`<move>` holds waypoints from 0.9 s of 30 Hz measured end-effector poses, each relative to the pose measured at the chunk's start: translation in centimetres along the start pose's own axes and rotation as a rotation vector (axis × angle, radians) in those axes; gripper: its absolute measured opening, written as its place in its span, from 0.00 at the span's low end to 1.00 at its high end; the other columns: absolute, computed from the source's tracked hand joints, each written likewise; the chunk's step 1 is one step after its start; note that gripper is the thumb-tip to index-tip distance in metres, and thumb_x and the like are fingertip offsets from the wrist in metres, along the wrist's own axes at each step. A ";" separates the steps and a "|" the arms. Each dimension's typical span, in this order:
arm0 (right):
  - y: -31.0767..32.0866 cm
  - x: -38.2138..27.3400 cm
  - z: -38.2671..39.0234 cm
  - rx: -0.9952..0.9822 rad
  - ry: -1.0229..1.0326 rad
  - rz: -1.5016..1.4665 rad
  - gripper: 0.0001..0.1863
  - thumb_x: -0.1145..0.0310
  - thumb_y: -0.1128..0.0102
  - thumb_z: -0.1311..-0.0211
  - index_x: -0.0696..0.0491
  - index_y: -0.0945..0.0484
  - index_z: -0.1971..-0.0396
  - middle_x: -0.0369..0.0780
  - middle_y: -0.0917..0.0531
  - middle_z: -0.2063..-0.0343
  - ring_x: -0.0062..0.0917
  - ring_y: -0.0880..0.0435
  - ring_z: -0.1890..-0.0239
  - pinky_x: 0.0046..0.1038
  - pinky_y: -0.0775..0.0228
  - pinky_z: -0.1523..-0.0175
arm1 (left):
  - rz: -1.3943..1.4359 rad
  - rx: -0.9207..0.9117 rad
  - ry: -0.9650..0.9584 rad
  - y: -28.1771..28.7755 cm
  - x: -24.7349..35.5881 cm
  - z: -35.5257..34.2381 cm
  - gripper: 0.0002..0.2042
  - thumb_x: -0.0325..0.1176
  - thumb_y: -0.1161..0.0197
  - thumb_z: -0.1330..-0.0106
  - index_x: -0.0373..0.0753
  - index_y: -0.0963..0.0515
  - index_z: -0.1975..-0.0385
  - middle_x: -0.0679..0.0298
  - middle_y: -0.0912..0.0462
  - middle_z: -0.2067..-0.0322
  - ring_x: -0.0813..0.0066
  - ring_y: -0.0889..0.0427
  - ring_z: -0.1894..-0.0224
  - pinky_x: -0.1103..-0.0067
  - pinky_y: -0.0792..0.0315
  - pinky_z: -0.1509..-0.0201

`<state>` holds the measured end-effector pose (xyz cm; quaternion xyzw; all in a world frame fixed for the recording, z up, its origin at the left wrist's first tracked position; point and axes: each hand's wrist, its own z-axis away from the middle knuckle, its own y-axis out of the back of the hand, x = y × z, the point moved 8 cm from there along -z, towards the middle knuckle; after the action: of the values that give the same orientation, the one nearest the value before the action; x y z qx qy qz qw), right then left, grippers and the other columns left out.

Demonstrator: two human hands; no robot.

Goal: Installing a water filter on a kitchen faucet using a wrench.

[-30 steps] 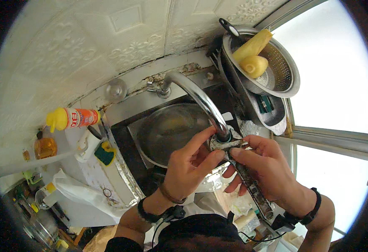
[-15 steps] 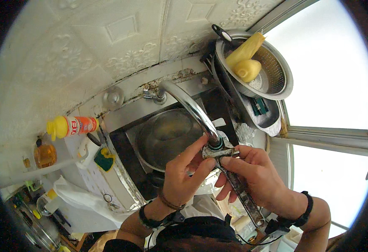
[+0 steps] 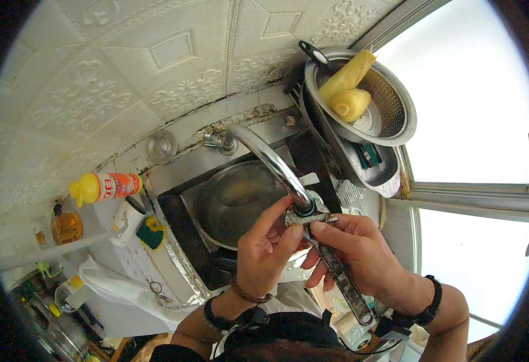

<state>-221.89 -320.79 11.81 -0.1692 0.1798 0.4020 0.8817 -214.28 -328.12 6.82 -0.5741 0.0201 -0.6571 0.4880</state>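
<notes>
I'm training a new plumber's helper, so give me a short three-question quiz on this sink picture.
1. True or false: the wrench is set at the tip of the tap.
2. Which hand lies along the wrench handle?
A. left hand
B. right hand
C. neither
3. Fill in: the metal strainer by the window holds two ______ things.

Key
1. True: its head sits just under the spout's end, with the fingers of both hands around it.
2. B: the right hand runs along the handle, while the left hand pinches at the head.
3. Yellow.
</notes>
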 end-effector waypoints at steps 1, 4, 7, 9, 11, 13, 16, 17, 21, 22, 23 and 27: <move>-0.1 0.1 0.1 -0.023 -0.001 -0.047 0.16 0.62 0.52 0.35 0.62 0.30 0.64 0.45 0.21 0.78 0.31 0.18 0.81 0.23 0.28 0.81 | 0.006 0.001 0.004 -0.1 0.1 0.0 0.21 0.25 0.47 0.36 0.31 0.39 0.43 0.59 0.24 0.58 0.78 0.24 0.59 0.79 0.25 0.56; -0.2 0.9 1.2 -0.044 -0.080 -0.100 0.16 0.61 0.54 0.34 0.62 0.32 0.60 0.46 0.21 0.77 0.33 0.18 0.80 0.25 0.26 0.81 | -0.024 0.016 -0.020 -0.1 0.3 -0.1 0.20 0.25 0.48 0.35 0.30 0.38 0.44 0.58 0.24 0.58 0.77 0.23 0.59 0.79 0.25 0.56; -0.8 2.3 2.6 -0.175 -0.165 -0.068 0.15 0.62 0.57 0.33 0.61 0.33 0.59 0.47 0.21 0.77 0.34 0.18 0.79 0.26 0.25 0.80 | 0.026 0.090 -0.017 -0.3 0.7 0.1 0.17 0.25 0.47 0.36 0.30 0.37 0.47 0.57 0.23 0.61 0.77 0.23 0.62 0.79 0.25 0.58; -1.0 2.5 2.9 -0.207 -0.185 -0.108 0.15 0.62 0.59 0.31 0.60 0.34 0.59 0.47 0.21 0.77 0.35 0.18 0.79 0.27 0.25 0.80 | 0.114 0.157 0.010 -0.2 0.6 0.8 0.16 0.25 0.47 0.36 0.29 0.36 0.50 0.57 0.23 0.63 0.77 0.22 0.64 0.80 0.24 0.59; -1.5 2.3 2.9 -0.236 -0.183 -0.117 0.15 0.61 0.61 0.31 0.59 0.34 0.57 0.47 0.22 0.78 0.35 0.18 0.80 0.27 0.26 0.81 | 0.105 0.204 0.145 0.3 -0.6 2.0 0.15 0.26 0.45 0.36 0.30 0.37 0.52 0.59 0.22 0.68 0.78 0.22 0.68 0.81 0.24 0.62; -2.0 2.1 2.9 -0.244 -0.188 -0.103 0.15 0.60 0.62 0.31 0.57 0.35 0.57 0.47 0.22 0.78 0.35 0.18 0.80 0.27 0.26 0.82 | 0.107 0.115 0.262 -0.5 -0.7 2.2 0.14 0.30 0.43 0.36 0.29 0.33 0.55 0.62 0.22 0.71 0.80 0.22 0.70 0.83 0.24 0.64; -2.2 1.5 2.8 -0.226 -0.145 -0.034 0.14 0.62 0.65 0.30 0.59 0.36 0.59 0.50 0.21 0.79 0.39 0.18 0.80 0.26 0.27 0.82 | -0.045 0.026 0.414 -1.0 -1.2 1.5 0.14 0.39 0.45 0.35 0.33 0.24 0.61 0.66 0.21 0.72 0.84 0.24 0.74 0.85 0.26 0.68; -2.1 1.4 2.9 -0.227 -0.151 -0.023 0.14 0.62 0.65 0.30 0.59 0.36 0.59 0.50 0.21 0.79 0.39 0.18 0.80 0.26 0.27 0.82 | -0.035 0.033 0.410 -0.9 -0.9 1.2 0.14 0.39 0.45 0.35 0.33 0.24 0.61 0.66 0.21 0.72 0.84 0.24 0.74 0.85 0.26 0.68; -1.5 2.3 2.8 -0.217 -0.222 0.000 0.16 0.59 0.63 0.30 0.57 0.35 0.61 0.46 0.22 0.81 0.33 0.19 0.82 0.24 0.28 0.82 | 0.007 -0.013 0.503 -1.2 -1.2 1.0 0.15 0.40 0.45 0.35 0.33 0.23 0.60 0.65 0.20 0.70 0.81 0.22 0.71 0.83 0.26 0.67; -1.4 2.7 2.8 -0.226 -0.252 -0.001 0.16 0.58 0.63 0.30 0.58 0.35 0.62 0.46 0.22 0.82 0.33 0.19 0.83 0.24 0.28 0.82 | 0.057 -0.008 0.498 -1.4 -1.3 1.0 0.15 0.40 0.45 0.36 0.33 0.23 0.60 0.64 0.19 0.70 0.80 0.21 0.70 0.83 0.25 0.66; -1.3 2.9 2.8 -0.228 -0.255 0.005 0.16 0.58 0.63 0.30 0.58 0.35 0.62 0.46 0.22 0.82 0.33 0.19 0.83 0.24 0.28 0.82 | 0.061 -0.003 0.494 -1.5 -1.2 1.1 0.15 0.40 0.45 0.36 0.33 0.23 0.60 0.64 0.19 0.70 0.80 0.21 0.70 0.83 0.25 0.66; -1.5 2.9 2.9 -0.240 -0.242 -0.031 0.16 0.58 0.63 0.30 0.58 0.35 0.64 0.46 0.22 0.82 0.33 0.20 0.84 0.24 0.29 0.82 | 0.130 0.020 0.482 -2.1 -0.8 1.2 0.15 0.40 0.43 0.37 0.32 0.23 0.62 0.61 0.19 0.69 0.78 0.20 0.68 0.82 0.25 0.64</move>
<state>-218.45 -318.59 13.29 -0.2266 0.0204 0.4243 0.8765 -214.75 -325.87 7.84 -0.3933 0.1662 -0.7426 0.5160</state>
